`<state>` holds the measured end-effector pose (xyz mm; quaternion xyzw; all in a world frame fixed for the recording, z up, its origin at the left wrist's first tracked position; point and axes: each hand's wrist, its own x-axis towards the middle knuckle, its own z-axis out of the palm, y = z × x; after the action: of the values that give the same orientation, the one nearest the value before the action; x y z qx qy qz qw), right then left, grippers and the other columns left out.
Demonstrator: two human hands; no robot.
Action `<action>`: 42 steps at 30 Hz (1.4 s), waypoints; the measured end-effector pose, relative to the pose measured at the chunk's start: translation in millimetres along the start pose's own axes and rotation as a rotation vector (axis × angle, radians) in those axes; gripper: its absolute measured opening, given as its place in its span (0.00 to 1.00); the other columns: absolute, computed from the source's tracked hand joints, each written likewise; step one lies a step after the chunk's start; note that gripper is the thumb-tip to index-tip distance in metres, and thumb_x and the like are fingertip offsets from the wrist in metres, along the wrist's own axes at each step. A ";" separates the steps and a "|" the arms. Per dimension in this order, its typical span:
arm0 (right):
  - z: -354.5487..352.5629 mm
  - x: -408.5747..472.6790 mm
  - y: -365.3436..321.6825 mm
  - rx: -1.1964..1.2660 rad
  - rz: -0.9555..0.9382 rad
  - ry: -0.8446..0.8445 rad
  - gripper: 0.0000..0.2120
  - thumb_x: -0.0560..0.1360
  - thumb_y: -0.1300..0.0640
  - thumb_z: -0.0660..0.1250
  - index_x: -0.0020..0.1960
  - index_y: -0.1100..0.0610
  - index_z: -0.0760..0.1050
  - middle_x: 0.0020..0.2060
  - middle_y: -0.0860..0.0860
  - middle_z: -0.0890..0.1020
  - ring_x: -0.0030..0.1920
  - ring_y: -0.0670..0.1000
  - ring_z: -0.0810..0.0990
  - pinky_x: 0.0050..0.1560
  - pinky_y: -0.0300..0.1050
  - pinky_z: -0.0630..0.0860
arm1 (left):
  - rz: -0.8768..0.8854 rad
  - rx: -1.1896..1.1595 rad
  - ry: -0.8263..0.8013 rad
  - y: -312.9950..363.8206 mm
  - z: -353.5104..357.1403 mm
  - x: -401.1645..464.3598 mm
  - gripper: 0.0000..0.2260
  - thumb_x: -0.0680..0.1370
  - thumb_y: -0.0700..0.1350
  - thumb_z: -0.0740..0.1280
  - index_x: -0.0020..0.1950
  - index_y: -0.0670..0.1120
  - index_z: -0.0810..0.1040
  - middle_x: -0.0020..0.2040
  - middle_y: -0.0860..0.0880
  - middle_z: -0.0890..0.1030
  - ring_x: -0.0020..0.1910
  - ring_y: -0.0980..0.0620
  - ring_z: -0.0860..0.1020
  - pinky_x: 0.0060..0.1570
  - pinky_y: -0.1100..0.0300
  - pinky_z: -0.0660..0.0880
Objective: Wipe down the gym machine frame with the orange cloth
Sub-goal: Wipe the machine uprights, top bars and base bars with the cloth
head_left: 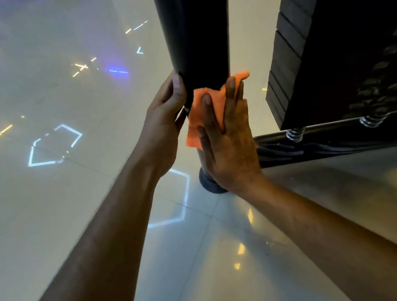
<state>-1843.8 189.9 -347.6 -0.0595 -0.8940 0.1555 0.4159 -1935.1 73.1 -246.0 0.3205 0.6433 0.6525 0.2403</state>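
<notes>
Weight stack [331, 50] just right of cloth-covered post [195, 23], springs [296, 134] beneath.

The floor [45, 100] is made of big, pale, shiny tiles with thin lines between them. It is so glossy that lights show in it: white five-sided shapes, yellow bars and crosses, and a blue glow. A black post [194, 31] of the gym machine stands on the floor on a round dark foot [211, 183]. To the right, a dark bar [343, 138] of the machine lies low, just above the tiles, and the floor beside it has a soft yellow shine.
</notes>
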 end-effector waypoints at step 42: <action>33.8 -101.8 71.7 -0.352 0.051 -0.208 0.37 0.88 0.44 0.62 0.87 0.60 0.48 0.86 0.63 0.56 0.86 0.64 0.55 0.86 0.65 0.50 | -0.158 -0.044 0.102 -102.2 18.8 -26.2 0.19 0.90 0.54 0.58 0.82 0.56 0.69 0.75 0.59 0.77 0.75 0.58 0.73 0.76 0.50 0.71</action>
<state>-1805.4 225.9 -465.5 -0.1377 -0.9438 0.0127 0.3002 -1913.8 72.8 -351.0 0.2299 0.6636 0.6609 0.2646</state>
